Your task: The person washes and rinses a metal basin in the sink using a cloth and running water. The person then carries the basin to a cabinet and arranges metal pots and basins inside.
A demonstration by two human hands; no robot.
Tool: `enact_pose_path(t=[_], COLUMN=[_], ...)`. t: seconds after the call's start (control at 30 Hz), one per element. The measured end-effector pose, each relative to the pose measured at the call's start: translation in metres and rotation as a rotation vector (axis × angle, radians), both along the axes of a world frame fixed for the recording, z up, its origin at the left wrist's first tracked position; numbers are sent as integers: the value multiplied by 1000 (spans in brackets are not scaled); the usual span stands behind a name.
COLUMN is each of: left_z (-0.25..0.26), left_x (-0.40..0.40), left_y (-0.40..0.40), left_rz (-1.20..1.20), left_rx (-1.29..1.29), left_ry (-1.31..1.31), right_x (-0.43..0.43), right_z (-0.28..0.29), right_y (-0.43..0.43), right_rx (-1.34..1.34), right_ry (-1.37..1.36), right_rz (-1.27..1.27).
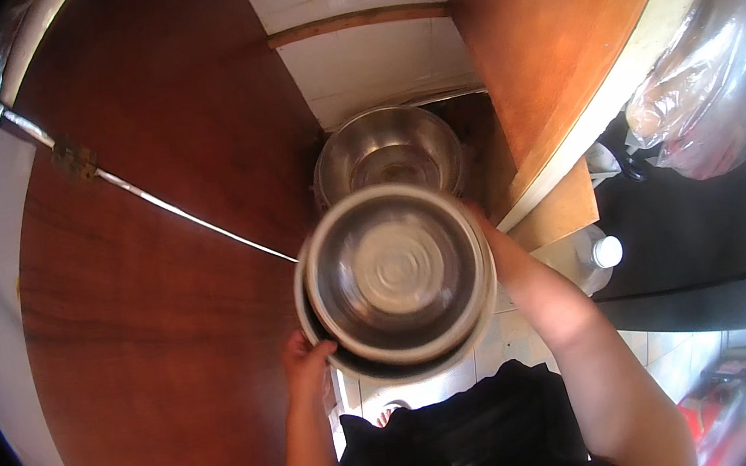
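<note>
Two nested stainless steel basins are held up in front of me. The inner basin point(398, 268) sits inside a larger outer basin point(390, 374), whose rim shows at the left and below. My left hand point(307, 354) grips the outer rim at the lower left, its thumb over the edge. At the upper right side, my right hand point(476, 212) holds the basins, its fingers mostly hidden behind them. Beyond them, another metal basin point(389, 137) rests in a narrow recess between wooden panels, its near part covered by the held ones.
A brown wooden panel point(164, 293) rises close on the left, crossed by a white cable point(182, 213). An orange-brown panel point(550, 22) bounds the right. Farther right are a plastic bottle with a white cap point(607, 252) and a clear plastic bag point(704, 87).
</note>
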State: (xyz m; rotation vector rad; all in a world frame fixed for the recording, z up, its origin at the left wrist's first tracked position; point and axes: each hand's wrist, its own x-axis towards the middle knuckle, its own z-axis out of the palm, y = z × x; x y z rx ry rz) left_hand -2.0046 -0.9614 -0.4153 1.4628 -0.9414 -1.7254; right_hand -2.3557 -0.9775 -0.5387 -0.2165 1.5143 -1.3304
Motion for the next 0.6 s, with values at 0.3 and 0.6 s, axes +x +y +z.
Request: enact_pose_path(t=[0.3, 0.6], left_z=[-138, -241], left_x=[37, 39], left_y=[51, 58], left_rz=[-279, -257], left_rx=[165, 0], left_ry=[-206, -142], right_x=[20, 31], right_z=[-3, 60], right_y=[-33, -19], right_rx=[91, 38], right_ry=[77, 160], right_rz=[-128, -161])
